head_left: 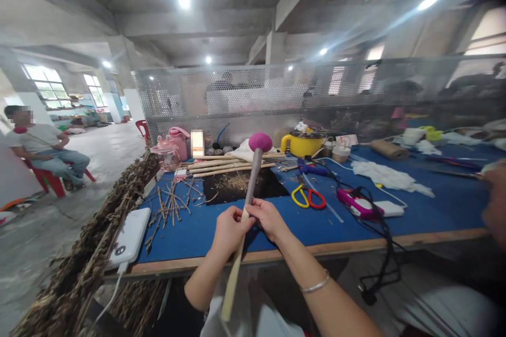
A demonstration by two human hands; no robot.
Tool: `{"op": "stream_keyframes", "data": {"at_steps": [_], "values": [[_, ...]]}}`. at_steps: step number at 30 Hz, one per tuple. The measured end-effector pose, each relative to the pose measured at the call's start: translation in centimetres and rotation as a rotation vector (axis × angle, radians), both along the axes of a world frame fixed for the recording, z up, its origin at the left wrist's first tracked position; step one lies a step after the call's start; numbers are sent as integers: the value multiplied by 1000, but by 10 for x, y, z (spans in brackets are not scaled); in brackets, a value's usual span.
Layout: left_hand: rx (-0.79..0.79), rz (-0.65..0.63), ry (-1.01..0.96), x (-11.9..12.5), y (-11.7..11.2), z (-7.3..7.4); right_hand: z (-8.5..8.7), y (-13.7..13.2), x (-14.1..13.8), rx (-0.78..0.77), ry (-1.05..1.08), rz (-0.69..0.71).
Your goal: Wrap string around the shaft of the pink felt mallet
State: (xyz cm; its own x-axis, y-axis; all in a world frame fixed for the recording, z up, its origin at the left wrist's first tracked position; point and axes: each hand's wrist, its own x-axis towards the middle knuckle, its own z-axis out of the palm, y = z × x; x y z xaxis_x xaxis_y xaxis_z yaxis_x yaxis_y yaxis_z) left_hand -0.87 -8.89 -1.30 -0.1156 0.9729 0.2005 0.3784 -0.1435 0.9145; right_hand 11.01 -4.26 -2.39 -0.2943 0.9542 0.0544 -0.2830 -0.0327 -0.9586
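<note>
both hands are at work on one padded stick (234,274), which stands slantwise in the middle of the frame, its round purple head (260,142) up over the back of the counter (185,248) and its bare pale end down near the lower edge. the left hand (228,227) has its fingers curled shut around the shaft; the right hand (271,219) pinches it between thumb and fingers just beside, about where the grey covering (255,175) gives way to bare wood.

the step in hand looks like handling the lower edge of that covering, perhaps wrapping or smoothing it down; the exact action under the fingertips is too small to tell. such a move seems to call for one hand holding the stick steady while the other presses or turns at the joint, with the purple head kept clear of the counter.

neither hand touches a tool. the scissors (308,196) with yellow and red handles lie right of centre, below a blue glue gun (315,168). thin wooden rods (221,170) lie behind a black mat (272,185) at the centre, and loose twigs (169,205) are spread on the counter left of centre.
</note>
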Motion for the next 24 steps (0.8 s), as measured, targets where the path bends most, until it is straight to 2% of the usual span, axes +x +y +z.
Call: {"op": "stream_keyframes", "data": {"at_steps": [2,7,11,14,18,20,24], "values": [[-70,-62,-72,-4,4,-1,0,1,3,4,-28,17],[-212,-212,-392,-7,5,-9,2,-1,6,-69,-49,152],[-226,-290,-412,-8,4,-7,7,2,3,-68,-49,143],[-149,-205,-191,-8,11,-3,13,14,3,-52,-141,110],[48,58,156,-4,24,-2,17,33,2,-80,-256,100],[44,126,204,-1,27,-5,15,37,1,-98,-281,115],[-38,144,140,0,31,-4,17,43,-1,-87,-342,129]]}}
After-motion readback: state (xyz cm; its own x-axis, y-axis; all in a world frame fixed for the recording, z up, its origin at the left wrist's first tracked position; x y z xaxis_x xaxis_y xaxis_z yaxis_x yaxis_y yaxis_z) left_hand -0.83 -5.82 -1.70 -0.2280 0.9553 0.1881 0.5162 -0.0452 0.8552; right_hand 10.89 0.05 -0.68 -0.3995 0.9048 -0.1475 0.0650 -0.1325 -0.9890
